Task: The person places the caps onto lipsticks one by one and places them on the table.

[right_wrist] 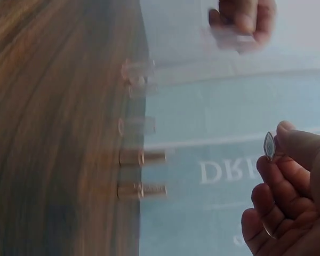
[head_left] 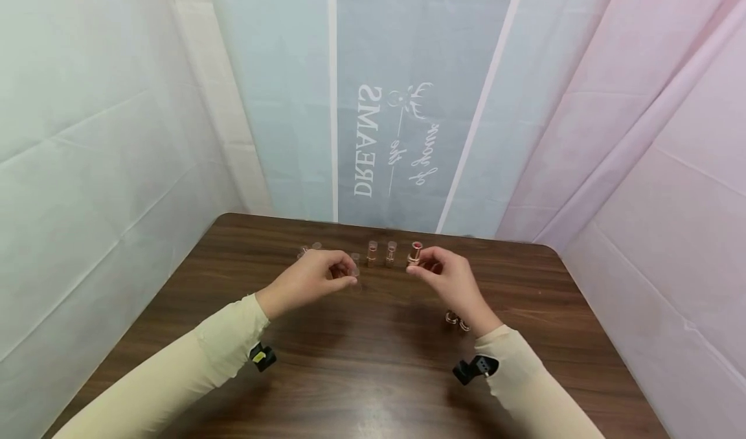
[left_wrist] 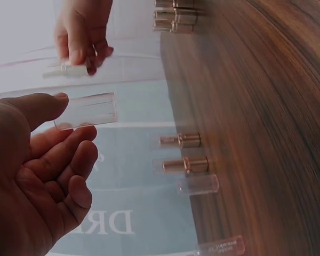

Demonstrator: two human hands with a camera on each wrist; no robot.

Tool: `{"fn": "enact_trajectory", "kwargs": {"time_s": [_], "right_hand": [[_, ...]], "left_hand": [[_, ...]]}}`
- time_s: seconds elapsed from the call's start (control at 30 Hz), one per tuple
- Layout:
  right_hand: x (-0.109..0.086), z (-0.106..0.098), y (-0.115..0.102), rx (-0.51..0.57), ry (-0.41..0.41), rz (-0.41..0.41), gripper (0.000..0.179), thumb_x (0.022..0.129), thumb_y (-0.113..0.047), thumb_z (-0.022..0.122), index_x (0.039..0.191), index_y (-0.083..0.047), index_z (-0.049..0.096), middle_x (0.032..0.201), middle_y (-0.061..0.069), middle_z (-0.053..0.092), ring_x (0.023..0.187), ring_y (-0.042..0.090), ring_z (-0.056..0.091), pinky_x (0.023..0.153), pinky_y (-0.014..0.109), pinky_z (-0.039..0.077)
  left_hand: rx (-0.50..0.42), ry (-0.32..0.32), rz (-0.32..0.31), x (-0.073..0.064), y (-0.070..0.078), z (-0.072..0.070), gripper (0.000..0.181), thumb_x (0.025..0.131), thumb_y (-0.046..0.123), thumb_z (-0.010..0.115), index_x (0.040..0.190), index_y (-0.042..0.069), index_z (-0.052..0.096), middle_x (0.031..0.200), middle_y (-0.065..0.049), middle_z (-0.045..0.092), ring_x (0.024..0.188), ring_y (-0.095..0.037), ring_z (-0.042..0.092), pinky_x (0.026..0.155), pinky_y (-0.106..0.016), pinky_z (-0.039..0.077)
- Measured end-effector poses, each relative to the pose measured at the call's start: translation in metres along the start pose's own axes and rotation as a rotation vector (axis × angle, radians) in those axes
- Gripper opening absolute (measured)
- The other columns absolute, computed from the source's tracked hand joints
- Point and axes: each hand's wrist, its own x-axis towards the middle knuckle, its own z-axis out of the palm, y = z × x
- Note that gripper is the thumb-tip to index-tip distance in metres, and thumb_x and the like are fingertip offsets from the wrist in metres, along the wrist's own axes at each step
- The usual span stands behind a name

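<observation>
My left hand pinches a clear, hollow lipstick cap between thumb and fingers, raised off the table. Opposite it, my right hand grips an uncapped lipstick by its gold base, the red tip pointing up. The base's underside faces the right wrist camera. Between the hands, slightly farther back, two gold lipsticks stand upright under clear caps. A loose clear cap stands beside them, partly behind my left fingers in the head view.
More clear caps are at the back left, partly hidden by my left hand. Several gold lipstick tubes stand near my right wrist. The dark wooden table ends at a printed cloth backdrop, with cloth walls on both sides.
</observation>
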Motion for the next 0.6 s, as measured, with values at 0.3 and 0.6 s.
{"fn": "enact_trajectory", "kwargs": {"time_s": [0.3,0.6], "right_hand": [[-0.006,0.034,-0.007,0.040,-0.070,-0.029,0.019,0.088,-0.026,0.083,0.101,-0.018,0.072,0.086,-0.005,0.067,0.071,0.016,0.059,0.061,0.027,0.051],[-0.010,0.050,-0.004,0.111,-0.084,-0.041,0.017,0.089,-0.023,0.082,0.102,-0.019,0.072,0.090,-0.004,0.065,0.074,0.022,0.060,0.062,0.027,0.051]], "left_hand": [[-0.025,-0.012,0.035,0.004,0.008,0.004,0.011,0.096,0.023,0.075,0.104,0.016,0.073,0.090,0.014,0.072,0.083,-0.003,0.066,0.075,-0.026,0.056],[-0.020,0.078,0.050,0.012,0.021,-0.009,0.013,0.096,0.027,0.075,0.107,0.020,0.073,0.091,0.016,0.070,0.083,-0.005,0.065,0.075,-0.027,0.056]]}}
